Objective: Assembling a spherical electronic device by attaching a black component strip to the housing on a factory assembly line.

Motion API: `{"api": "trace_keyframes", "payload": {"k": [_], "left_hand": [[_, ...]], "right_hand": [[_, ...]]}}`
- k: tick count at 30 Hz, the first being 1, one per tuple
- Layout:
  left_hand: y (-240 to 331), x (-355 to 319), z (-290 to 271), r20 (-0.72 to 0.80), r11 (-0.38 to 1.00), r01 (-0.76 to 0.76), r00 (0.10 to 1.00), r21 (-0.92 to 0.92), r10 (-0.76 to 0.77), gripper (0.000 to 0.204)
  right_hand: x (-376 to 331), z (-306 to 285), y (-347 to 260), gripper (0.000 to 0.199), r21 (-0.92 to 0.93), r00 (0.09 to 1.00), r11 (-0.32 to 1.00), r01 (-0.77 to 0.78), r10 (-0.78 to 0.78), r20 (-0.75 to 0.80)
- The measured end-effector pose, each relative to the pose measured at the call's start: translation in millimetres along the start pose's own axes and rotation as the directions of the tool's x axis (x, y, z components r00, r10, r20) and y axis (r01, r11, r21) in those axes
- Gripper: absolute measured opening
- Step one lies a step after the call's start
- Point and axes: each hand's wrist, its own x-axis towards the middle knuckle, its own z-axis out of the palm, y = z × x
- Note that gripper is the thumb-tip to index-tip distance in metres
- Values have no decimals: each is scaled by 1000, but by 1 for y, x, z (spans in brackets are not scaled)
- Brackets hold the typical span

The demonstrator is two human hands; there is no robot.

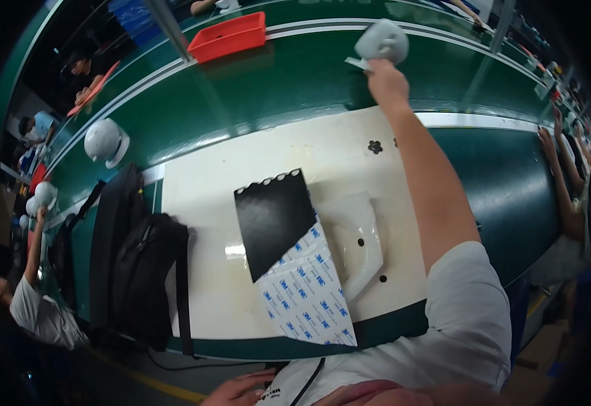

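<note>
My right hand (386, 80) reaches far out over the green conveyor belt (289, 81) and grips a white dome-shaped plastic part (382, 42). My left hand (240, 389) rests low against my body at the bottom edge, fingers loosely apart, holding nothing. On the white work mat (201, 203) in front of me lies a black sheet with round notches along its top edge (273, 218), on top of a white backing sheet with blue print (305, 291). A clear plastic bag (360, 237) lies beside them.
A black backpack (133, 264) sits at the left of the mat. A red tray (228, 35) and another white dome part (104, 141) are on the belt. Other people work at the left and right ends of the line.
</note>
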Motion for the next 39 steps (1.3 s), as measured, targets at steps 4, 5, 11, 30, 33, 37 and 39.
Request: {"api": "trace_keyframes", "payload": {"k": [4, 5, 11, 30, 33, 37, 39], "left_hand": [[52, -7, -32, 233, 862, -465, 877, 200, 419, 31], [57, 4, -39, 189, 787, -609, 788, 101, 585, 37], [106, 112, -59, -522, 789, -615, 673, 0, 524, 86], [69, -30, -17, -687, 144, -975, -12, 169, 727, 27], [66, -21, 2, -701, 233, -961, 66, 146, 710, 19], [67, 11, 30, -636, 349, -931, 204, 109, 744, 22], [66, 26, 40, -557, 419, -908, 343, 8, 756, 29]], "right_hand": [[9, -57, -11, 29, 541, 936, 801, -256, 345, -68], [4, -73, -16, 28, 570, 932, 759, -314, 360, 34], [-57, -188, -86, 20, 852, 831, 110, -512, 313, 460], [-138, -270, -158, 25, 610, 631, -200, -766, -59, 773], [-160, -251, -158, 21, 528, 534, -80, -845, -150, 832], [-168, -255, -145, 25, 538, 511, 102, -837, -206, 835], [-165, -256, -140, 27, 543, 507, 231, -807, -200, 839]]}}
